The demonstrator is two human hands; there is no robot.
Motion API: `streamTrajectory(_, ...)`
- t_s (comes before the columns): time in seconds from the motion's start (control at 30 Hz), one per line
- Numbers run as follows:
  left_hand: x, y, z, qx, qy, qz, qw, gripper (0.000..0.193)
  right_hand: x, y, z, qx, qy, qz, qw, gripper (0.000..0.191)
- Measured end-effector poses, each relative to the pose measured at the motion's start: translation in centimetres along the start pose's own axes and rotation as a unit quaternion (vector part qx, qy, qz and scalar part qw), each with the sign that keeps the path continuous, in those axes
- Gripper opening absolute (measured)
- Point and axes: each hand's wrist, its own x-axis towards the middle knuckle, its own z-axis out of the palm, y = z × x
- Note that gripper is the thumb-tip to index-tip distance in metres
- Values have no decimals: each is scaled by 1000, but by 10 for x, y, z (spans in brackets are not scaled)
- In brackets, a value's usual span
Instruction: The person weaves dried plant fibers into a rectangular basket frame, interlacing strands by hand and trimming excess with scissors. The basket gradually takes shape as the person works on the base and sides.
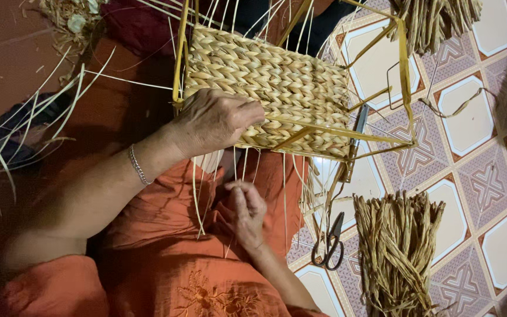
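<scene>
Woven basket (271, 88) under left hand (215, 120) — patterned tile floor (470, 126), scissors (330, 240)

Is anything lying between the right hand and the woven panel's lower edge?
Nothing solid that shows. The right hand pinches thin loose strands that hang from the woven panel, over the orange cloth. The left hand already rests on the panel. The scissors lie off to the side on the tiled floor.

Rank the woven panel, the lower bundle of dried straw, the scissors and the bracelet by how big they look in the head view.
1. Woven panel, plainly the largest.
2. Lower bundle of dried straw, partly cut off by the frame's bottom edge.
3. Scissors.
4. Bracelet, smallest; only part of it shows around the wrist.
</scene>
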Motion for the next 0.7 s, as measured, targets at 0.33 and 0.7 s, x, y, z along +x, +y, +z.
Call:
streamTrajectory(0.33,-4,1,7,-150,-73,-60,984,12,94,-17,-10,146,21,36,988,20)
streamTrajectory(0.7,-4,-11,19,-85,21,-9,996,15,94,-36,-45,-81,-30,-58,995,27)
